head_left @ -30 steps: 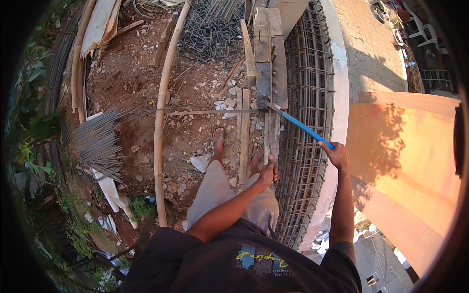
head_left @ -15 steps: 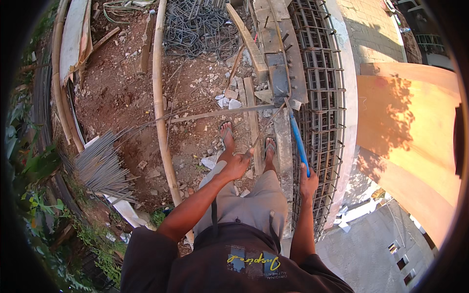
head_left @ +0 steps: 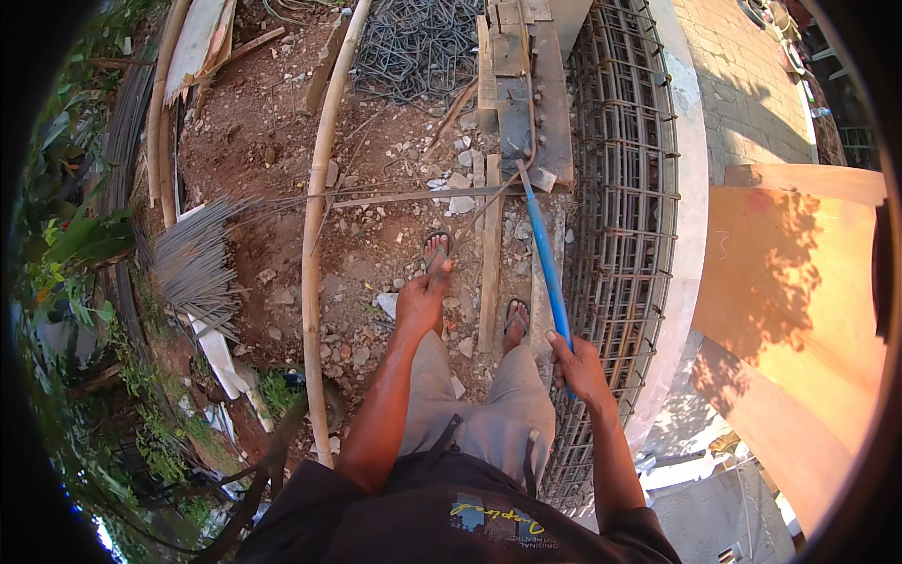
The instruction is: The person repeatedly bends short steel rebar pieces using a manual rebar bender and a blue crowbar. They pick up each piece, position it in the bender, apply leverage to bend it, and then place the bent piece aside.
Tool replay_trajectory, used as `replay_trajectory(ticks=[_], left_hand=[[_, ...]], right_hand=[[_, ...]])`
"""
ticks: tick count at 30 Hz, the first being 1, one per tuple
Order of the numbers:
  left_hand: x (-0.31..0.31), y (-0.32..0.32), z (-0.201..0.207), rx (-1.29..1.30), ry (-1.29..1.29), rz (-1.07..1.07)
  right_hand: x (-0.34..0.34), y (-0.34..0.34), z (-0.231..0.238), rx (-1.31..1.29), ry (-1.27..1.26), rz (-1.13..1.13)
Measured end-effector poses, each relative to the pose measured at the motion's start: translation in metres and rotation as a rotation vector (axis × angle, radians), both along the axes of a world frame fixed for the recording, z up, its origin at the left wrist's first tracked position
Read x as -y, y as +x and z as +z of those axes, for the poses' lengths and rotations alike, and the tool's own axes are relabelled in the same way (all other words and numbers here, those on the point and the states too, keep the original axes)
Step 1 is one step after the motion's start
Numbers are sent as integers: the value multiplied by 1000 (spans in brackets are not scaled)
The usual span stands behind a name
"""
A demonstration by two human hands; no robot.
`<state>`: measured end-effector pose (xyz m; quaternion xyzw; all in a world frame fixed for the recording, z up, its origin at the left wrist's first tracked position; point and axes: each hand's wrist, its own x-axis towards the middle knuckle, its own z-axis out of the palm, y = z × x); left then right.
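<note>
My left hand [head_left: 423, 299] is closed on the near end of a thin steel rod [head_left: 479, 214]. From there the rod runs up to the wooden bench [head_left: 513, 122], bends at its near end and continues away along the top. My right hand [head_left: 581, 365] grips the lower end of a long blue-handled bar [head_left: 548, 258]. The bar's bare metal tip meets the rod at the bend; whether it hooks around the rod is too small to tell.
A long rebar cage [head_left: 615, 207] lies right of the bench. Bent steel stirrups [head_left: 418, 56] are heaped at the back. Cut rods [head_left: 195, 268] lie bundled at left, beyond a bamboo pole [head_left: 315, 244]. Rubble covers the ground around my sandalled feet. Orange sheets [head_left: 775, 273] stand far right.
My right hand has come closer to my body with the blue bar, and more of the bar's length shows. My left hand keeps its hold on the rod. The whole view has shifted.
</note>
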<state>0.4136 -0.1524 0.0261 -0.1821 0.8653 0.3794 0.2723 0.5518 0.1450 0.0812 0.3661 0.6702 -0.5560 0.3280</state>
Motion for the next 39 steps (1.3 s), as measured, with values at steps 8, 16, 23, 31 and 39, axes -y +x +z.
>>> replay_trajectory(ticks=[8,16,23,31,39], left_hand=[[13,-9,-3,52,42,-22],[49,-73,3,138,23,-255],[78,-195,19,-97,-126,-440],[79,-218,-3,-139,-92,-570],[16,-178,116,-648,-79,-626]], right_hand=[[10,12,-40,31,-507,-257],[82,16,-52,67,-443,-453],[258,-32,-90,-46,-629,-818],[288,-65,-99,-49,-420,-927],[202,6,4,-217,69,-652]])
